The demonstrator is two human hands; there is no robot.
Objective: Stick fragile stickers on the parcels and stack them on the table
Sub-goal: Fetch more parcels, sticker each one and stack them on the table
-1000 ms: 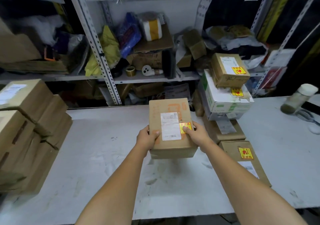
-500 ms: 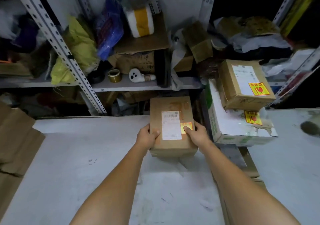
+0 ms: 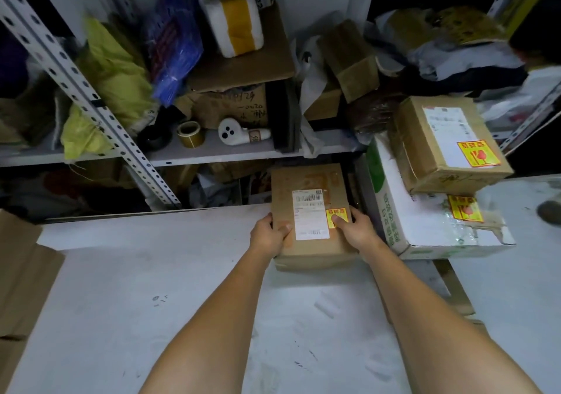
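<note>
Mind the pile (image 3: 425, 232)!
My left hand (image 3: 268, 237) and right hand (image 3: 356, 229) both hold the box (image 3: 309, 181); the pile just right of them could get knocked.

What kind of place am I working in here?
Probably a parcel packing or dispatch room: a cardboard parcel with shipping label and fragile sticker, more stickered parcels stacked on the white table, slotted metal shelving holding a tape roll.

Brown labelled parcel (image 3: 312, 211) flat at table's far edge, yellow fragile sticker (image 3: 336, 218) on top
</note>
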